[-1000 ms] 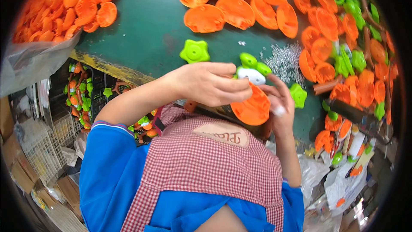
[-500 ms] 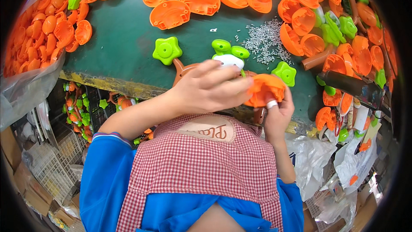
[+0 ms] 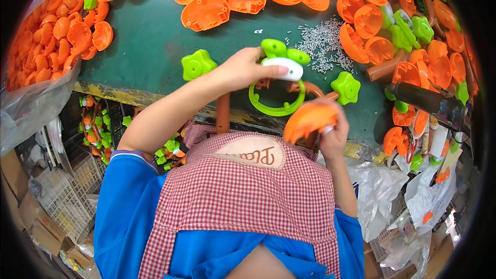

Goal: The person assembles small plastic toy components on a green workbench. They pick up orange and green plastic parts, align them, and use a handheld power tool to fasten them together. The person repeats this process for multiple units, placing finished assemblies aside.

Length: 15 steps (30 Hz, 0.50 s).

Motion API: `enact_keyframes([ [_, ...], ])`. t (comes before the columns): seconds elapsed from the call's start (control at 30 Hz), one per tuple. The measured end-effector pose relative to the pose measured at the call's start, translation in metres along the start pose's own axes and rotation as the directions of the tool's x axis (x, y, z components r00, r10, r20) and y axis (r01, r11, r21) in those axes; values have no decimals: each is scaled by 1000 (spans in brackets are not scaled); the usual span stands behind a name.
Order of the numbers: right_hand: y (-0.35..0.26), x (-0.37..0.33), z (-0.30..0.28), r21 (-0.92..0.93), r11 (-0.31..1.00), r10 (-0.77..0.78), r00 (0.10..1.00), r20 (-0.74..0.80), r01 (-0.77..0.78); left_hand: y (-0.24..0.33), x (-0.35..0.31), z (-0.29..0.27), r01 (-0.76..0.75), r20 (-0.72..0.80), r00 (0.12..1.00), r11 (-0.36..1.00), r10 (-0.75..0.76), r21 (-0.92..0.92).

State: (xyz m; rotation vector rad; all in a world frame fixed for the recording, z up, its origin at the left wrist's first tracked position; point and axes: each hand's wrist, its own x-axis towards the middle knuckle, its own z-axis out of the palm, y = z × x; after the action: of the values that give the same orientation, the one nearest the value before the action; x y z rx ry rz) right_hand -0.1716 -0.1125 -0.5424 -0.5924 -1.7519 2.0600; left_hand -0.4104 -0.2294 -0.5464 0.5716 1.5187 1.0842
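Green table: left hand pinches the white piece at the far edge of a green ring, apparently to steady it, right hand holds an orange shell in curled fingers, and metal pins lie beyond both sets of fingers, presumably for reach.

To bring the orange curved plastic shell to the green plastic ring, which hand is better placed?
Probably the right hand: it holds the orange curved plastic shell, near the green plastic ring. The left hand holds the white rounded plastic piece.
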Motion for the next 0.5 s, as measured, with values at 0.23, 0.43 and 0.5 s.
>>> enact_keyframes([
  [0.23, -35, 13, 35, -192, 828, 559, 799, 220, -527, 11, 4, -27, 200, 107, 976, 976, -191, -89],
  [0.43, -24, 22, 45, -223, 717, 693, 711, 122, -660, 19, -1, -37, 306, 177, 949, 903, -262, -301],
  [0.5, -16, 29, 55, -18, 692, 718, 685, 122, -722, 26, -2, -36, 345, 285, 923, 886, -260, -309],
])
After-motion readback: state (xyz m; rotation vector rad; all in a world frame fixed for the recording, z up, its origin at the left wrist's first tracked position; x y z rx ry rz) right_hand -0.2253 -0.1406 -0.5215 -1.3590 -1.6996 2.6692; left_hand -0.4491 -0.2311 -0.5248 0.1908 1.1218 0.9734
